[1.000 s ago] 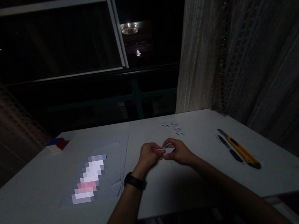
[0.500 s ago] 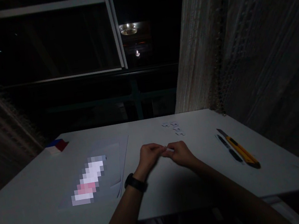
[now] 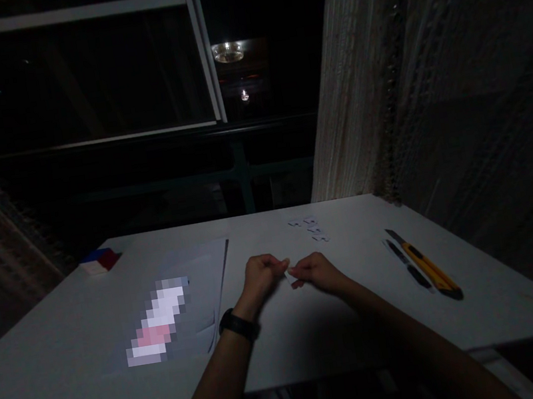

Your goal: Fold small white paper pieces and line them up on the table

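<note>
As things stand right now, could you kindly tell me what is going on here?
Over a white table, a person's right hand pinches a small white piece. The left hand has its fingers at the piece's edge; whether they grip it is hard to tell. Small marked pieces lie beyond the hands, sheets of paper to the left, and a yellow-and-black cutter to the right.

left grip [image 3: 261,275]: pinched | right grip [image 3: 320,272]: pinched, close by | forearms [image 3: 216,386]: angled inward
</note>
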The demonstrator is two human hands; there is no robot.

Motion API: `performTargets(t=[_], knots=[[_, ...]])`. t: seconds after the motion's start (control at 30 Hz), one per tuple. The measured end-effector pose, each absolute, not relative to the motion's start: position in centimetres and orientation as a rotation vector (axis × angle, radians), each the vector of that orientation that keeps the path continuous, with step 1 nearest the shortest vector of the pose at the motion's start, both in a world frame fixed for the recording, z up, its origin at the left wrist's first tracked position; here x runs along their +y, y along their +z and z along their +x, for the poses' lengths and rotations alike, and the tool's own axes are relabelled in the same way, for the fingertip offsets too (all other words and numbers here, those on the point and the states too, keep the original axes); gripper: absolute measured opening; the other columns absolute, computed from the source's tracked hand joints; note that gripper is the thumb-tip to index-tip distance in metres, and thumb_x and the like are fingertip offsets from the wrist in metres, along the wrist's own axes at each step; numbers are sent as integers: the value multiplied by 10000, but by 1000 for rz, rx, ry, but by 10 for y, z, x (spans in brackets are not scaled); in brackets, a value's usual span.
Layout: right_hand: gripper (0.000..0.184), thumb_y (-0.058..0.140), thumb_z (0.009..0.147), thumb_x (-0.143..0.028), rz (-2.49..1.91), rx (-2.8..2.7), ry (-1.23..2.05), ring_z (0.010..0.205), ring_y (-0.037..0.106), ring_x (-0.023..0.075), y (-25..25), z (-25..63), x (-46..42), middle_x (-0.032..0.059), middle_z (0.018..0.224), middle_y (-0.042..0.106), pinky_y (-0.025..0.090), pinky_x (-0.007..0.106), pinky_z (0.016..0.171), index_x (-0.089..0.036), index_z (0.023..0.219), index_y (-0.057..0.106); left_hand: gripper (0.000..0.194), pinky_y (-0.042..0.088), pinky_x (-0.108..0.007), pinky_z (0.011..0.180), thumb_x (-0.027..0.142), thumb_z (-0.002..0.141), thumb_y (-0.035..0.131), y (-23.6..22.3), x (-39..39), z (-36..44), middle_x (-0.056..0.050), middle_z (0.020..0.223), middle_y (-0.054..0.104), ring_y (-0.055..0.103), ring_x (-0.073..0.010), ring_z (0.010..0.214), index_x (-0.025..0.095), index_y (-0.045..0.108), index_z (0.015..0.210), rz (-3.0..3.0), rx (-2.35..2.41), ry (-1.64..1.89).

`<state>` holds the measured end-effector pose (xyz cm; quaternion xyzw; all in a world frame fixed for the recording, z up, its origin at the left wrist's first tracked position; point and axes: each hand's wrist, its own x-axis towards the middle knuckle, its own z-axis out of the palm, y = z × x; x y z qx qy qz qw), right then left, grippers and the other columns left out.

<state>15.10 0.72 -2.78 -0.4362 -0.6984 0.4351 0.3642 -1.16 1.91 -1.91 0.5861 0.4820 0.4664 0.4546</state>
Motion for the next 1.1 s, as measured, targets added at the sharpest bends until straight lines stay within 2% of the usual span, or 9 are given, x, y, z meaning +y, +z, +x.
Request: performTargets(t=[0.13,0.3,0.53,0.77,0.97,1.1], knots=[[413,562,684,-511,-1115,-1833,1072,529,578,141,-27,152,8,54,568,658,405,234,539,-119,615,673,345,287,-214,431,444,502,705,-14,17,-11,18,425,494,392,-72,409,120,585,507,1406,1202,1187],[440,556,675,-532,-1132,-1767,1102,480,546,121,-26,152,8,54,533,644,415,237,531,-115,588,664,351,320,-219,451,439,522,707,-13,16,-9,-5,456,530,438,-84,426,108,591,547,1332,1133,1186],[514,483,716,-569,-1091,-1760,1234,476,548,112,-27,152,11,88,591,672,376,216,459,-102,619,674,339,298,-216,436,414,490,731,-14,18,-12,1,428,511,427,-77,409,113,574,503,1263,1157,1186],[533,477,713,-583,-1052,-1728,1323,463,554,114,-25,153,11,90,563,664,381,218,456,-96,593,656,322,313,-222,437,396,500,727,-13,18,-14,-11,427,520,437,-82,404,117,568,481,1200,1122,1187],[532,474,714,-585,-1090,-1663,1343,392,530,105,-24,153,10,61,448,614,380,211,429,-109,515,607,304,318,-223,442,381,512,724,-13,19,-15,-20,443,534,451,-86,414,113,580,493,1178,1131,1186],[558,439,731,-595,-1080,-1734,1259,427,536,105,-24,152,8,72,498,633,380,206,427,-109,534,630,319,306,-223,433,399,518,718,-11,16,-14,-17,433,526,440,-84,406,115,575,486,1190,1133,1178]])
